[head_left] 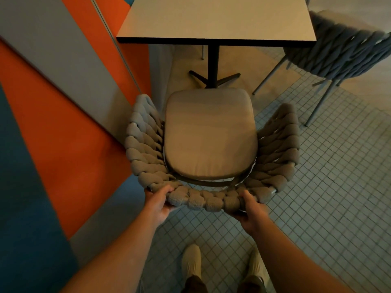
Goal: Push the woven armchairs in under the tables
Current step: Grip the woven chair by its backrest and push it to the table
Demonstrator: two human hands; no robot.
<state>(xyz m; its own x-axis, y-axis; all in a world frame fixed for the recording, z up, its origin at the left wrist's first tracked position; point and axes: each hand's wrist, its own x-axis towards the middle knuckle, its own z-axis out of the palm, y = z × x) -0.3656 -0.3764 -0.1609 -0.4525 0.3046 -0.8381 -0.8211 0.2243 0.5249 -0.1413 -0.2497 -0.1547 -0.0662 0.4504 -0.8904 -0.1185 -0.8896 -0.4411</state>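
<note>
1. two hands hold the woven armchair (203, 200) by the curved top of its backrest. the left hand (157, 203) grips the left part of the rim, thumb over the braided rope and fingers curled underneath.
2. the right hand (250, 210) grips the same rim further right, thumb on top and fingers wrapped below. a stretch of braid runs between the hands.
3. the armchair stands just ahead of the hands, its open front turned away from them toward the table (215, 20). its braided arms reach forward, one outside each hand.
4. a beige seat cushion (209, 136) lies in the armchair, ahead of the hands and between them.
5. the table is well ahead of the hands. the near edge of its top lies beyond the cushion's front, so the seat is not under it yet. its black pedestal base (213, 78) shows just past the cushion.
6. a second woven armchair (347, 53), grey-blue, stands ahead and to the right of the right hand, by the table's right corner, on thin metal legs.
7. the tiled floor (328, 187) spreads below and to the right of the right hand. orange, grey and blue panels (63, 144) run to the left of the left hand.
8. a pale left shoe (191, 263) and right shoe (257, 268) stand on the tiles behind the hands.
</note>
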